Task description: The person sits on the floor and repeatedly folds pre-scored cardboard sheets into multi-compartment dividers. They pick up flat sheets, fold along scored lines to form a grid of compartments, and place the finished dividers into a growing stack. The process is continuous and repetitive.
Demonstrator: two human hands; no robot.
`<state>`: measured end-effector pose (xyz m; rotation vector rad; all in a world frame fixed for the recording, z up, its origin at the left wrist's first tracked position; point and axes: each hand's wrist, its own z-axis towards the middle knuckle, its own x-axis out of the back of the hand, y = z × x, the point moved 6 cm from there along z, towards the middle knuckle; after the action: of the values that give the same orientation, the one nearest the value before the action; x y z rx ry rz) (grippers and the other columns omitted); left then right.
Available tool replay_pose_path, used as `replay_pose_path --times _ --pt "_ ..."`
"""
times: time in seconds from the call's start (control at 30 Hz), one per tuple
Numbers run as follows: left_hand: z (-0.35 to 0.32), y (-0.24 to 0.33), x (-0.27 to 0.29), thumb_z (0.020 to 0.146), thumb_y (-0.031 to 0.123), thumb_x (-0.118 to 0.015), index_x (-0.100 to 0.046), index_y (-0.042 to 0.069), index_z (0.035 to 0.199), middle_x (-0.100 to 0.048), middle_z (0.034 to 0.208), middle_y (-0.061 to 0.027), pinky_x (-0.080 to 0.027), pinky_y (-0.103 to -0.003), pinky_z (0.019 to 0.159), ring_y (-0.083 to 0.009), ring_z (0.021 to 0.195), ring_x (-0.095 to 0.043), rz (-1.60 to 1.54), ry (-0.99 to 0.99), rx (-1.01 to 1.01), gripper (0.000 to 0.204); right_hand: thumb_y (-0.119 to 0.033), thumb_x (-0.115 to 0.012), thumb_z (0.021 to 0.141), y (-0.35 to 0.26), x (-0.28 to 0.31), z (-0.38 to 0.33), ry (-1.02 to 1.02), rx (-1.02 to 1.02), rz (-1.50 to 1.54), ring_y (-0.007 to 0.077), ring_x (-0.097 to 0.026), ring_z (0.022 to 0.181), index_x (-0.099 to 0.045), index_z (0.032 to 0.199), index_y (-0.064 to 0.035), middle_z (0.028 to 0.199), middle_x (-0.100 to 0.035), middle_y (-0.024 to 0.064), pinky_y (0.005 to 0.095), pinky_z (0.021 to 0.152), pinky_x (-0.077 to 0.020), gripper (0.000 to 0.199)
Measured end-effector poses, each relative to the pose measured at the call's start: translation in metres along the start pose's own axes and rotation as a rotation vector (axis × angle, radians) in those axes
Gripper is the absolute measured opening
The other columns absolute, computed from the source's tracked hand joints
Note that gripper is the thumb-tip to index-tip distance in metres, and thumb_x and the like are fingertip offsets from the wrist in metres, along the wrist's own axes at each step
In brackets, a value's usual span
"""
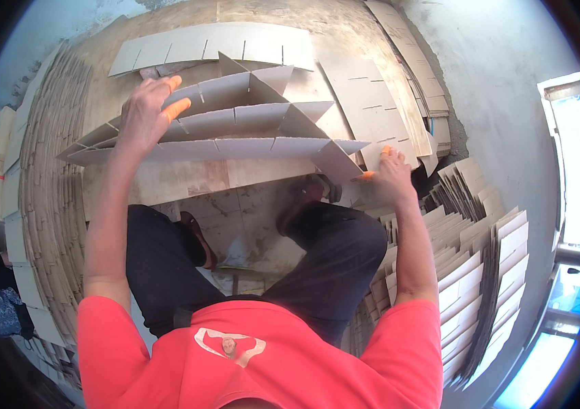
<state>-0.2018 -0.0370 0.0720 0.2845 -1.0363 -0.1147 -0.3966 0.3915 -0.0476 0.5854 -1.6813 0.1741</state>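
Note:
In front of me on the board stands a cardboard divider (235, 121), made of long grey-brown slotted strips crossed by shorter ones. My left hand (146, 116) is over its left part, orange coverings on the fingertips, with finger and thumb apart. My right hand (392, 174) reaches to the near end of the flat slotted cardboard strips (372, 102) on the right. Its orange-tipped fingers are stretched out, and the thumb lies close to the divider's right corner. Behind the divider lies a long pale slotted strip (215, 42).
The wooden board (167, 183) lies across in front of my knees. Tall stacks of cardboard strips (54, 184) line the left side. Several bundles of cardboard pieces (467, 273) stand at the lower right. A person's patterned clothing (0, 303) shows at the far left edge.

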Motion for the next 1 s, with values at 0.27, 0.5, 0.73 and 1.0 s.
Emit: replay_pose_path --times 0.27,0.5,0.73,1.0 --pt "-0.041 0.024 0.022 0.074 0.016 -0.076 -0.065 0.0 0.105 -0.068 0.1 -0.0117 -0.049 -0.039 0.08 -0.0281 0.091 -0.061 -0.021 0.009 -0.005 0.037 -0.007 -0.056 0.075 0.023 0.0 0.016 0.244 0.219 0.386 0.0444 -0.061 0.081 -0.062 0.076 0.0029 0.078 -0.06 0.0279 0.0515 0.074 -0.0486 0.011" --pt "-0.057 0.048 0.02 0.076 0.017 -0.074 -0.066 0.0 0.102 -0.068 0.099 -0.0111 -0.049 -0.039 0.082 -0.0274 0.091 -0.061 -0.021 -0.062 -0.076 0.032 0.006 -0.052 0.084 0.044 0.124 -0.02 0.665 -0.046 0.495 0.0392 -0.063 0.069 -0.053 0.121 0.0024 0.078 -0.063 0.0251 0.0448 0.06 -0.0498 0.038" --pt "-0.079 0.038 -0.011 0.076 0.011 -0.068 -0.067 0.003 0.085 -0.066 0.078 -0.0074 -0.047 -0.036 0.074 -0.0253 0.078 -0.058 -0.068 -0.071 -0.136 0.012 0.012 -0.055 0.082 -0.037 0.191 -0.064 0.483 0.246 1.185 0.0095 -0.063 0.065 -0.055 0.129 0.0035 0.091 -0.068 0.01 0.0236 0.051 -0.054 0.048" --pt "-0.091 0.044 -0.009 0.073 0.003 -0.069 -0.066 -0.001 0.079 -0.066 0.074 -0.0097 -0.046 -0.036 0.064 -0.0254 0.068 -0.055 -0.208 -0.082 -0.074 0.008 0.014 -0.052 0.081 -0.108 0.184 -0.091 0.37 0.386 1.155 0.0049 -0.057 0.063 -0.054 0.133 -0.0009 0.088 -0.066 0.0053 0.0202 0.053 -0.0512 0.054"
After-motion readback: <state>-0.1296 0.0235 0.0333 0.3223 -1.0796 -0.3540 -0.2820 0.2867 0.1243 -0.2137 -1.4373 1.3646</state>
